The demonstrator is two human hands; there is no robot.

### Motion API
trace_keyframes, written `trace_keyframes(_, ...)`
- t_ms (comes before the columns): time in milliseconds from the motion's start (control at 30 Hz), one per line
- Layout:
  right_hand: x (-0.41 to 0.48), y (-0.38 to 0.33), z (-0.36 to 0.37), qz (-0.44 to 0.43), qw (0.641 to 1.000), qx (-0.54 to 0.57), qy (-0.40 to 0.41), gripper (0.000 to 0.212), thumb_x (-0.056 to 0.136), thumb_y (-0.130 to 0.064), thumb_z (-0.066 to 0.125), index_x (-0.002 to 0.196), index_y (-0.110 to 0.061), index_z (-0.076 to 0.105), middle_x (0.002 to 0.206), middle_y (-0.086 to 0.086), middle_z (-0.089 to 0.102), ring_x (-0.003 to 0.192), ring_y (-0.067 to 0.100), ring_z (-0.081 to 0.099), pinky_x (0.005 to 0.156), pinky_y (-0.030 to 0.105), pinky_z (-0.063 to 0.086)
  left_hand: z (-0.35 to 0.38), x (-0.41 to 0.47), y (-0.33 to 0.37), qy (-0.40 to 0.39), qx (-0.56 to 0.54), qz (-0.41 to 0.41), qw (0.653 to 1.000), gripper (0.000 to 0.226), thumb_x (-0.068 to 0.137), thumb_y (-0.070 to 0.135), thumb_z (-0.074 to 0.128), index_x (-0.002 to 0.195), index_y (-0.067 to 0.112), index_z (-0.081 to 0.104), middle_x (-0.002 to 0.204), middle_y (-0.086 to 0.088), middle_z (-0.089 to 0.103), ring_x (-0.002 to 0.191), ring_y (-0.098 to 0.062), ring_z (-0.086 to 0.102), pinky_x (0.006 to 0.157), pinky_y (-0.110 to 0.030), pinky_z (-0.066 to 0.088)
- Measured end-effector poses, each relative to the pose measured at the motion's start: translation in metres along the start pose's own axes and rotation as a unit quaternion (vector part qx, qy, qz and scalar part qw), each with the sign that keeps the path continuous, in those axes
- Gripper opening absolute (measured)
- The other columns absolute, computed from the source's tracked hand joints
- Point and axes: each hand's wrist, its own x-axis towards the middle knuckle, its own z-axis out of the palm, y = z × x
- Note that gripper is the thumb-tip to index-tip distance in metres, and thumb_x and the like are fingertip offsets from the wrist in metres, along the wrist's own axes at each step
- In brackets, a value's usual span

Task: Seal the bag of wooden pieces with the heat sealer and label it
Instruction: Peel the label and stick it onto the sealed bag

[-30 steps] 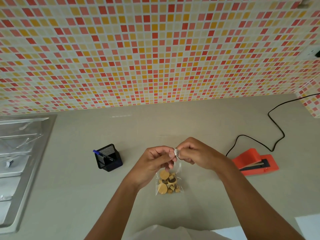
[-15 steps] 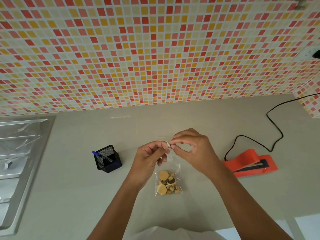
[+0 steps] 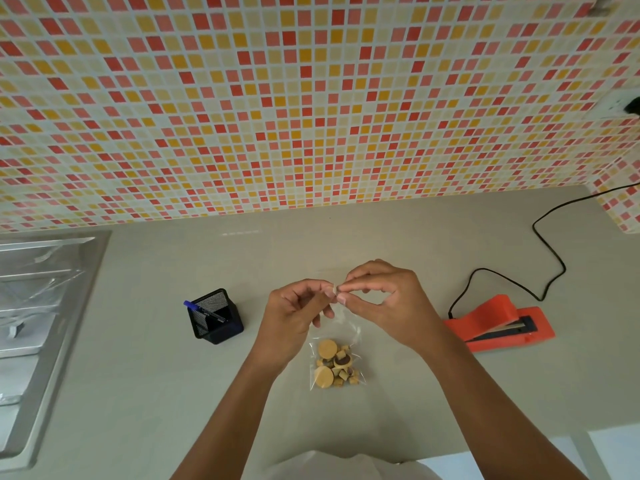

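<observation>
While both hands meet above the middle of the pale grey bench point(image 3: 398, 237), the head view shows the left hand point(image 3: 294, 315) and the right hand point(image 3: 384, 299) pinching one small whitish item point(image 3: 335, 289) between thumb and forefinger tips; it is too small to tell what it is. Just below the fingers, at 6 o'clock from them, the small clear plastic bag of round and cube-shaped tan wooden pieces point(image 3: 334, 365) lies flat on the bench, its transparent top end reaching up under the hands; whether a finger touches the film cannot be told. At 3 o'clock from the bag, well apart, sits the orange heat sealer point(image 3: 502, 323) with its lever arm raised, and a thin black power cable point(image 3: 550, 251) curls from it toward 1 o'clock. At 9 o'clock from the hands stands a black mesh square pen holder point(image 3: 216, 317) with a blue pen point(image 3: 204, 310) leaning across its rim. Farther toward 9 o'clock, a stainless steel sink point(image 3: 38, 306) occupies the bench edge. At 12 o'clock rises a wall of small red, orange, yellow and cream mosaic tiles point(image 3: 311, 98).
</observation>
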Motion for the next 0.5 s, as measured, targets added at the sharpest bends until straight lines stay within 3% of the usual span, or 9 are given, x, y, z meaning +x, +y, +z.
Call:
trace_keyframes(333,-0.001,-0.01,0.003,0.025,0.999,0.022,0.025,0.012,0.08,-0.022,0.083,0.092,-0.02,0.082,0.087,-0.011,0.073,0.085,0.008,0.066,0.07,0.012,0.046,0.004,-0.002,0.001,0.019,-0.008,0.018,1.0,0.009,0.087,0.005,0.068,0.091,0.007,0.076,0.082,-0.012,0.075,0.071,-0.022,0.07,0.058,-0.03,0.051)
trace_keyframes(500,-0.001,-0.011,0.003,0.054,0.994,0.097,0.01,0.009,0.082,-0.019,0.082,0.091,-0.018,0.082,0.086,-0.006,0.074,0.077,0.015,0.066,0.066,0.018,0.046,0.003,-0.003,0.002,0.025,-0.009,0.024,0.999,0.01,0.088,0.004,0.066,0.093,0.005,0.075,0.084,-0.012,0.075,0.073,-0.022,0.07,0.059,-0.032,0.052)
